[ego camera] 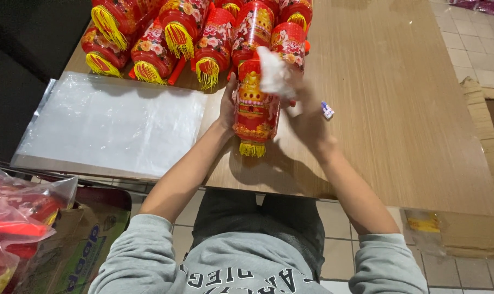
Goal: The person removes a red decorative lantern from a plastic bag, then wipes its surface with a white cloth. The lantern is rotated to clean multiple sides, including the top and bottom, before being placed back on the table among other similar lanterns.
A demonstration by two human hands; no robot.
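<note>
Wood-grain counter (399, 141) over a pale tiled floor (475, 43), seen from above. One red lantern (256, 109) sits between both hands near the counter's front edge: cylindrical, red and gold, printed with gold ornament on its side, yellow tassel fringe hanging at the lower end toward the person. It lies just in front of a pile of similar lanterns (192, 32) with floral print and yellow tassels at the far edge.

Left hand (229, 103): forearm reaches forward, palm against the lantern's left side, fingers curled round it; grip closed on the lantern.

Right hand (307, 117): wrist bent inward, fingers up at the lantern's top, pressing a crumpled white cloth (274, 73) to it; grip closed on the cloth, motion-blurred.

Small white and blue object (327, 110) lies on the counter just beside the right hand; kind unclear. Clear plastic sheets (111, 122) lie flat at the left. Cardboard box (72, 250) and bagged red goods (13, 218) stand lower left on the floor.
</note>
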